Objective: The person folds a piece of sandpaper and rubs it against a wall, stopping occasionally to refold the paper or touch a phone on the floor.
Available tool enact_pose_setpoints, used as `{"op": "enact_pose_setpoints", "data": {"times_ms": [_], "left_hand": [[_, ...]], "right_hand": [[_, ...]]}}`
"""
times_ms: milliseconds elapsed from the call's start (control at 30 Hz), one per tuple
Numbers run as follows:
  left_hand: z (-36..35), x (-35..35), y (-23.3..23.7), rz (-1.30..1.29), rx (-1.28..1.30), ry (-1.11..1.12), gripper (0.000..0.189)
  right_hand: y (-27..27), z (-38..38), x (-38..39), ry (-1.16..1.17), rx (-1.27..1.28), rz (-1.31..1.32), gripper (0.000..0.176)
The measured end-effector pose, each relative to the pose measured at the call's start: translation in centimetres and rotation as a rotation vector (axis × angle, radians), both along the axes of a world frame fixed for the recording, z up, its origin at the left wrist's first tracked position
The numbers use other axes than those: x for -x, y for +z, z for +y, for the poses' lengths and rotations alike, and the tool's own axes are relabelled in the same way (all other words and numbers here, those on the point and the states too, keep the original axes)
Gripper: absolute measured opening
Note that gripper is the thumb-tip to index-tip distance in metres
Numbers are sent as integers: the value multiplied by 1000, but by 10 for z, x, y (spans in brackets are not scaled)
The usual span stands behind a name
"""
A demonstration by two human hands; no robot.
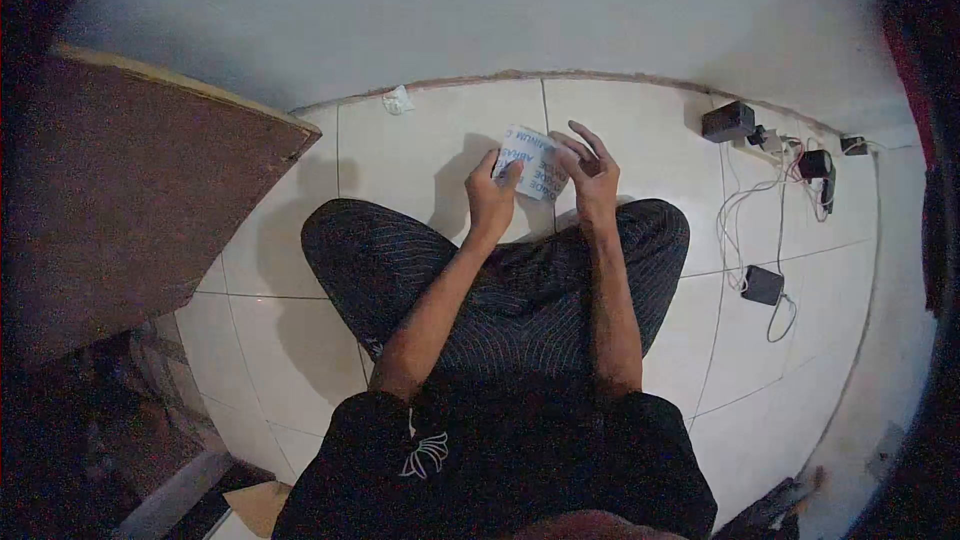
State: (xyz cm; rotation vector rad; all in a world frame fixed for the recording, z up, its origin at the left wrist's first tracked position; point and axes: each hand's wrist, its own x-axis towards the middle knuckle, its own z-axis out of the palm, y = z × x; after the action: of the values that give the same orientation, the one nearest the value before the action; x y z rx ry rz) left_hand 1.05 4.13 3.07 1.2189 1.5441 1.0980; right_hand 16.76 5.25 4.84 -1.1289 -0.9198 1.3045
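Closest to the lens is the black shirt (500, 460), with the dark pants (370, 250) just past it, legs folded on the tile floor (650, 165). Beyond those, out in front and up off the lap, is the bit that matters: a small white sheet (530, 172) with blue print on it, sitting right between the two hands.

So the left hand (490, 200) has it, thumb lying over the printed face and the rest tucked behind, gripping the left edge. The right hand (593, 172) is on the other side, a couple of fingers spread loosely upward and the lower ones curled in at the right edge. Honestly can't tell if those are pinching it, brushing it or hanging just off it.

Which way does it lie? Dead ahead of the body, left hand clearly nearer since it's overlapping the thing, right hand right beside it. The part I can see is close to square, so I wouldn't swear to a long axis. It's canted a little, top edge sloping down toward the right hand.

Well apart from all that: a crumpled scrap (398, 100) by the wall (480, 10), and an adapter (763, 285) off to the right.
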Motion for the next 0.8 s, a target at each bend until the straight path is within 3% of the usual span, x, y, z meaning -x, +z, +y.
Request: {"op": "enact_pose_setpoints", "data": {"times_ms": [100, 167, 300, 433, 467, 600, 700, 800], "left_hand": [[1, 3, 2, -11, 4, -42, 26], [2, 2, 8, -610, 200, 92, 22], [0, 2, 13, -650, 207, 67, 18], [-3, 0, 7, -437, 82, -45, 16], [-3, -1, 7, -327, 24, -82, 16], [0, -3, 1, -302, 46, -119, 15], [0, -3, 6, -333, 57, -153, 19], [-2, -6, 18, -525, 145, -72, 25]], "right_hand": [[4, 1, -1, 21, 25, 69, 46], [7, 0, -2, 96, 152, 123, 50], [10, -4, 6, 321, 114, -42, 52], [1, -5, 10, 405, 94, -150, 46], [1, -5, 9, 405, 93, -150, 46], [7, -6, 9, 302, 160, -95, 39], [1, -5, 10, 257, 154, -82, 36], [-2, -4, 9, 212, 149, -43, 35]]}}
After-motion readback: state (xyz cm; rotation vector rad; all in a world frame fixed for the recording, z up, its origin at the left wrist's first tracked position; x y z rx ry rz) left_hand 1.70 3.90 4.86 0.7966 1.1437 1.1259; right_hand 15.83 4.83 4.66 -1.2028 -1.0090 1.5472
